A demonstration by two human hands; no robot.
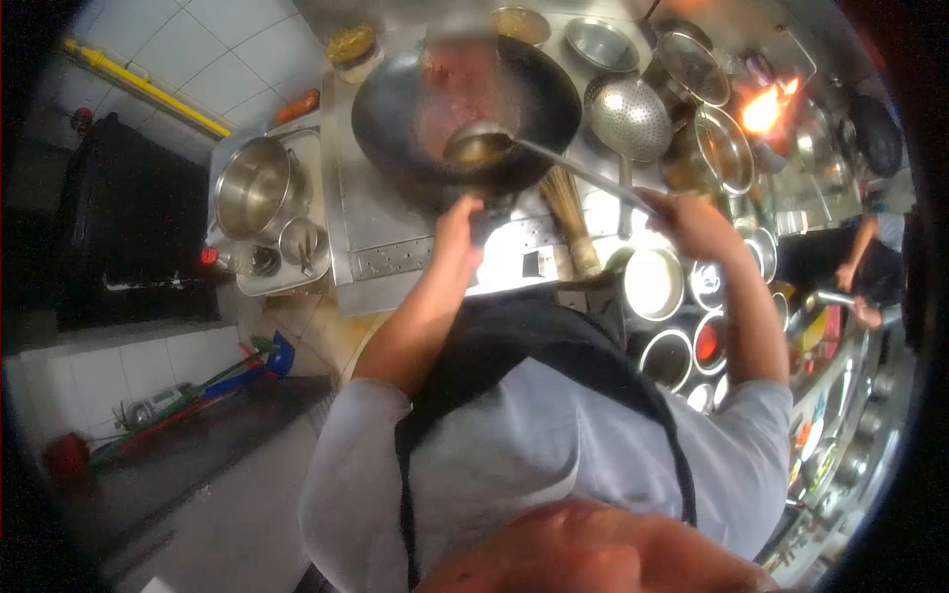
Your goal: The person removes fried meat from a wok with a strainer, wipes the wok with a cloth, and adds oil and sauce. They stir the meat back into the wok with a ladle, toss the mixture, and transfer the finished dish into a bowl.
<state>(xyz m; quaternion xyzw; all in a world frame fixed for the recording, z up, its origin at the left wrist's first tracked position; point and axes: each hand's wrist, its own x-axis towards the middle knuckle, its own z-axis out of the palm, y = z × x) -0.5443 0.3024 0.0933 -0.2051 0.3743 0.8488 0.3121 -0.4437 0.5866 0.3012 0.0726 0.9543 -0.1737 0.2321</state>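
My left hand is closed at the near rim of a large dark wok, around what looks like its short handle. My right hand grips the long handle of a metal ladle. The ladle's bowl is over the near part of the wok and holds some yellowish liquid. Reddish-brown food lies in the wok, partly blurred by steam or glare. Right of the wok, a bamboo wok brush leans on the steel stove edge, close to the ladle handle.
A perforated skimmer and strainers stand right of the wok; a flame burns beyond them. Round seasoning pots sit below my right forearm. A steel pot rests on a tray at left. Another person's hands work at far right.
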